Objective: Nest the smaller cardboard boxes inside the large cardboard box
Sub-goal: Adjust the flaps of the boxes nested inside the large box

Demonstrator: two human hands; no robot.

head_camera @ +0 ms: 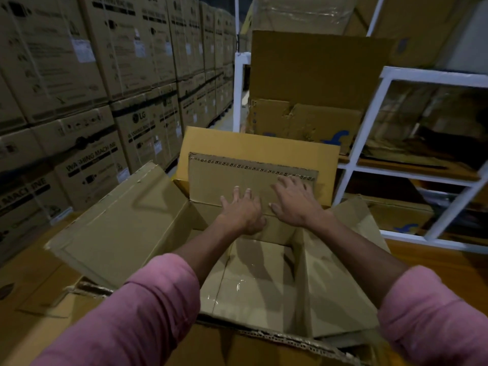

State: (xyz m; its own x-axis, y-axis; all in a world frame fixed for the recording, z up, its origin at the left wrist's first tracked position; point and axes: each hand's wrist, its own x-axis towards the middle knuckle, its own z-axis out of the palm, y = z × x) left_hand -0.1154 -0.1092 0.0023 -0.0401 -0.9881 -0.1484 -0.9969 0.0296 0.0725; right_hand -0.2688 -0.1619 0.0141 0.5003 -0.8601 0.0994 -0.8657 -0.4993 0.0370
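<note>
large box (126, 223): open, in the middle near the person, flaps spread out to the left and right; its floor shows bare on the near side.
small box (250, 180): at the far end inside the large box, its flap standing up against the far wall.
left hand (241, 211): lies flat on the small box, fingers (235, 191) spread and straight, grasping nothing; the thumb looks to go over the near edge, i cannot tell if it pinches.
right hand (294, 202): just beside the left one, fingers (290, 180) spread and released, pressing on the same flap near its torn upper edge.
step in hand: it seems the small box is being pushed down and far, to sit tight against the wall.
how to do well: press with both palms evenly, so the box goes down straight and not tilted; keep it close to the far wall, so the near floor stays free for more boxes.
around: stacked cartons (87, 107) on the left, a white rack (375, 120) on the right.
</note>
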